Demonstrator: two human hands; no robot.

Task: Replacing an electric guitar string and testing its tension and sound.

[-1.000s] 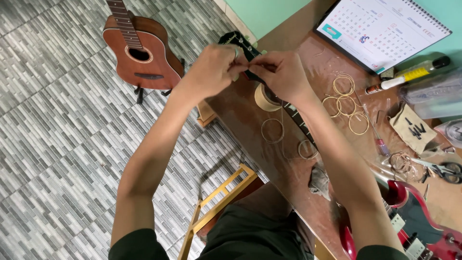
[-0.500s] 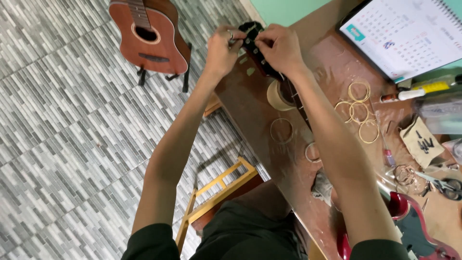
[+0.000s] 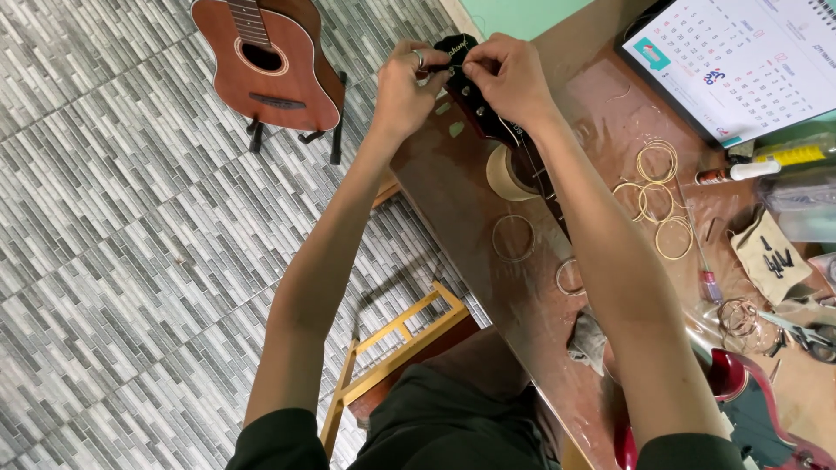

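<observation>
The floor (image 3: 113,218) has narrow grey tiles. A brown wooden table (image 3: 470,226) stands beside a pale green wall (image 3: 522,13), with a wooden stool (image 3: 392,339) below it.

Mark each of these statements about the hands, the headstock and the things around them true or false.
1. Both hands are at the black headstock. True: the left hand and right hand pinch at it from either side.
2. The acoustic guitar lies on the table. False: it stands on a stand on the tiled floor.
3. Coiled strings lie on the table. True.
4. The calendar lies under the right forearm. False: it sits at the table's far side, clear of the arm.
5. The roll of tape is by the guitar neck. True.
6. The left hand holds the pliers. False: they lie on the table, away from both hands.
</observation>
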